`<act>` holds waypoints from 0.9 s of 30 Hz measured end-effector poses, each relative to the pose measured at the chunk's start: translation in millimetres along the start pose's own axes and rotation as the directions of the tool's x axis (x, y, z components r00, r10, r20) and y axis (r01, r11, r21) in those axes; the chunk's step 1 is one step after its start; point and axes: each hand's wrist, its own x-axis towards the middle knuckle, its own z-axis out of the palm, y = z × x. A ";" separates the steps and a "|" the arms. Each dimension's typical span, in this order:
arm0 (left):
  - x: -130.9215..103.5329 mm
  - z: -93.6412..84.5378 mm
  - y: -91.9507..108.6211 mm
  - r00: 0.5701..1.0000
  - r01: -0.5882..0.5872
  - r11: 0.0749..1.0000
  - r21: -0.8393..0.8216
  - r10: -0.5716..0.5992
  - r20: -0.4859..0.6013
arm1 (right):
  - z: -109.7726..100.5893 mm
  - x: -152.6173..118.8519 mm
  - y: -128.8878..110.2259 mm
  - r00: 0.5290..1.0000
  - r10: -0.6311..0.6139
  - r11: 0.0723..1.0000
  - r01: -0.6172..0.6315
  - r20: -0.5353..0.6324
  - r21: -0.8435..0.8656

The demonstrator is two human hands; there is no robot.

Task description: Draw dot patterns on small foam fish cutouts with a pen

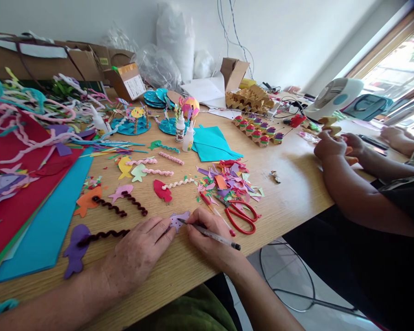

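My left hand (143, 250) lies flat on the table, its fingertips resting on the edge of a small lilac paper fish (177, 221) with dark dots. My right hand (210, 236) is closed around a pen (214, 236), whose tip touches the fish. Left of my hands is a purple paper fish (77, 250) with a dark brown twisted pipe cleaner (105, 236), its far end running up to my left hand. Red-handled scissors (243, 216) and a red pen (217, 214) lie beyond my right hand. A red fish (163, 191) with a white pipe cleaner (179, 183) lies further back.
Colourful paper scraps (227, 181) are heaped behind the scissors. Glue bottles (188, 138) stand by turquoise sheets (214, 142). Coloured sheets (51, 230) and tangled pipe cleaners (37, 110) cover the left side. At right, another person's hands (331, 145) hold a cardboard piece near a painted egg carton (258, 131).
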 end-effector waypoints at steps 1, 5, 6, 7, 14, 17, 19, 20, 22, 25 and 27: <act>-0.3 0.1 0.2 1.000 0.003 1.000 0.000 -0.003 0.000 | -0.3 0.2 -0.1 1.000 -0.002 1.000 0.002 -0.002 0.000; -0.4 -0.5 0.0 1.000 -0.001 1.000 0.005 0.001 0.001 | -0.6 0.5 -0.6 1.000 0.004 1.000 -0.004 -0.003 0.002; -0.2 -0.8 -0.2 1.000 -0.004 1.000 0.008 0.004 0.000 | -0.4 0.4 -0.6 1.000 0.003 1.000 -0.003 -0.001 0.002; 0.0 -0.9 -0.2 1.000 -0.005 1.000 0.013 0.005 -0.002 | -0.2 0.3 -0.7 1.000 0.000 1.000 0.000 0.002 0.003; -0.6 0.5 0.0 1.000 -0.001 1.000 0.013 0.001 -0.016 | -0.2 0.5 -1.2 1.000 -0.004 1.000 0.004 -0.005 -0.007; -1.4 2.0 -0.4 1.000 0.001 1.000 0.010 -0.001 -0.006 | -1.0 0.3 -1.5 1.000 -0.002 1.000 0.002 0.006 -0.009; -1.8 2.6 -0.5 1.000 0.006 1.000 0.011 -0.006 -0.002 | -1.3 0.0 -1.8 1.000 -0.001 1.000 0.001 0.008 -0.011; -1.9 2.7 -0.3 1.000 0.009 1.000 0.013 -0.009 0.002 | -1.3 -0.1 -2.0 1.000 0.001 1.000 -0.001 0.005 -0.012; -2.0 2.2 0.0 1.000 0.009 1.000 0.020 -0.009 0.005 | -1.3 0.0 -2.6 1.000 0.004 1.000 -0.004 -0.001 -0.018; -1.8 0.9 0.4 1.000 0.013 1.000 0.018 -0.014 0.007 | -1.2 0.1 -3.3 1.000 -0.001 1.000 0.001 0.008 -0.020; -1.6 0.4 0.4 1.000 0.015 1.000 0.014 -0.015 0.004 | -1.3 0.2 -3.4 1.000 0.001 1.000 -0.001 0.009 -0.024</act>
